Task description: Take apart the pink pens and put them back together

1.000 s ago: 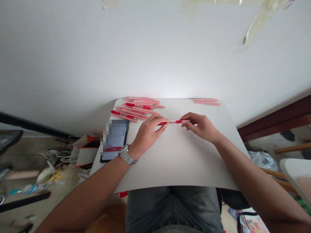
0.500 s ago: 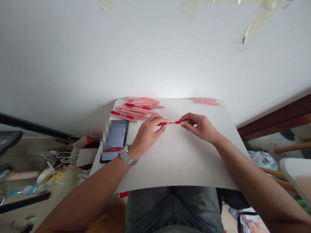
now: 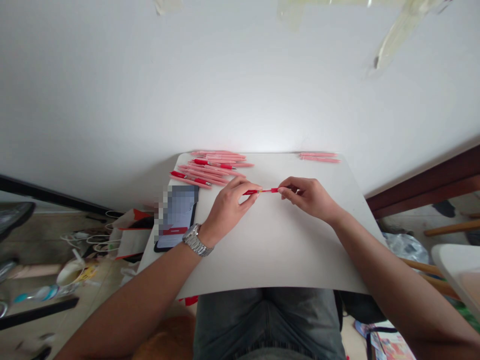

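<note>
Over the middle of the white table, my left hand (image 3: pixel 234 197) pinches the red barrel of a pen (image 3: pixel 250 192). A thin refill (image 3: pixel 266 190) bridges the gap from that barrel to a short red front section (image 3: pixel 274 190). Thumb and fingers of my right hand (image 3: pixel 305 194) are closed on this front section, covering its right end. Behind my left hand lies a pile of pink pens (image 3: pixel 213 170) with two deeper red pens (image 3: pixel 190 178) among them. Several more pink pens (image 3: pixel 320 158) rest at the back right of the table.
A phone (image 3: pixel 176 220) lies along the left edge of the white table (image 3: pixel 277 250), beside my watch-wearing wrist. A wall (image 3: pixel 240 90) rises directly behind the table. Bags, a cup (image 3: pixel 71 273) and a bottle (image 3: pixel 37 293) are on the floor at left.
The fingers of my right hand have shifted slightly on the front section, and its tip no longer shows past them. My left hand stays in place.
</note>
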Demonstrator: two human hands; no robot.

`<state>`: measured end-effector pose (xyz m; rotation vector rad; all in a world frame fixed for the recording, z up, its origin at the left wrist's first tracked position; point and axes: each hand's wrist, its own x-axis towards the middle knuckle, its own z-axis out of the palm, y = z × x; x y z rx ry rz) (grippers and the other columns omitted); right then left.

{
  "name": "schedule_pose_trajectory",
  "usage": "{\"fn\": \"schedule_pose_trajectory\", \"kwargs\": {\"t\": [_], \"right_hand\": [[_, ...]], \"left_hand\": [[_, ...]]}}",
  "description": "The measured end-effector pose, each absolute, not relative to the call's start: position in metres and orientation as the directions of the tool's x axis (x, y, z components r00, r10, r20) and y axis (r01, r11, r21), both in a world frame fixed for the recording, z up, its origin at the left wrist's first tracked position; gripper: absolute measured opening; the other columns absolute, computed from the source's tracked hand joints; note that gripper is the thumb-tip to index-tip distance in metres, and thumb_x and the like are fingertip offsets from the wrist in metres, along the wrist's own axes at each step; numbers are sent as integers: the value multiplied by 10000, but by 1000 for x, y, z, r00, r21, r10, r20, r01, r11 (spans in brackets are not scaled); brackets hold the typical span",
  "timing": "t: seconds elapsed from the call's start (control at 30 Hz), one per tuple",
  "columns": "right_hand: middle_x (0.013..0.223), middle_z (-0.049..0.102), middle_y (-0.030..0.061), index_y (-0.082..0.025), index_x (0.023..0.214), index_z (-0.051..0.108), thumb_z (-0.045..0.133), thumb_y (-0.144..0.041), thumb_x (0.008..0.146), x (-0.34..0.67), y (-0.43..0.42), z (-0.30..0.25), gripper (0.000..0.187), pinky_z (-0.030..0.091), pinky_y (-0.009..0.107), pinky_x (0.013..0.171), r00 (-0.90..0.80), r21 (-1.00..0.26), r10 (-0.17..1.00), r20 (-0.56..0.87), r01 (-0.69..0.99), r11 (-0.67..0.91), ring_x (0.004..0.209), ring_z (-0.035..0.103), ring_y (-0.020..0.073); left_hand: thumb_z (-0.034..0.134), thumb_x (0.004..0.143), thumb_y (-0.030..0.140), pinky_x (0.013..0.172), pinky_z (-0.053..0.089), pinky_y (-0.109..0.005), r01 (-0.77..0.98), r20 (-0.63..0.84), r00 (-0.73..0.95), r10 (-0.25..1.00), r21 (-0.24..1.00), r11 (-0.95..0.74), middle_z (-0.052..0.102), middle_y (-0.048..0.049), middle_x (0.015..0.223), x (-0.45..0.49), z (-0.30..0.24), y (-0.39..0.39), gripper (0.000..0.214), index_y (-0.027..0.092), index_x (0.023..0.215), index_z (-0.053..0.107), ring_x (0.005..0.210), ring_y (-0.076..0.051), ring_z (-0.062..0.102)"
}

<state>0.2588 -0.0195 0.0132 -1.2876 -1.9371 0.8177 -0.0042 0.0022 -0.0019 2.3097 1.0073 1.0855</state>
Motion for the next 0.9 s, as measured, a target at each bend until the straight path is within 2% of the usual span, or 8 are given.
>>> {"fn": "schedule_pose_trajectory", "kwargs": {"t": [0.17, 0.27, 0.4, 0.9], "right_hand": [[1044, 764, 53, -231, 1134, 735, 731, -447, 950, 260, -18, 11, 284, 559, 293, 663, -286, -799, 931, 228, 491, 346, 739, 647, 152], [972, 757, 41, -232, 1068, 753, 703, -407, 972, 260, -18, 11, 205, 551, 288, 641, -291, -780, 923, 252, 503, 372, 705, 634, 144], [944, 760, 40, -228, 1042, 776, 696, -389, 982, 260, -17, 10, 190, 534, 284, 618, -294, -761, 917, 272, 517, 391, 673, 610, 137], [925, 759, 30, -218, 1045, 770, 667, -361, 1000, 261, -17, 13, 182, 522, 280, 635, -346, -740, 904, 252, 532, 410, 664, 601, 127]], "left_hand": [[678, 994, 141, 957, 572, -352, 423, 519, 426, 741, 610, -670, 725, -49, 1083, -4, -2, 3, 199, 236, 1149, 761, 1171, -220, 671], [672, 1004, 157, 941, 576, -345, 410, 509, 439, 741, 621, -669, 743, -43, 1086, -4, -1, 1, 190, 236, 1152, 761, 1083, -200, 698], [687, 997, 171, 851, 583, -312, 423, 471, 442, 763, 641, -641, 738, -41, 1061, -5, -1, 0, 183, 233, 1152, 761, 948, -173, 701], [711, 974, 153, 840, 577, -301, 430, 438, 460, 772, 651, -625, 723, -28, 1041, -5, -1, 1, 155, 226, 1105, 751, 965, -178, 699]]}}
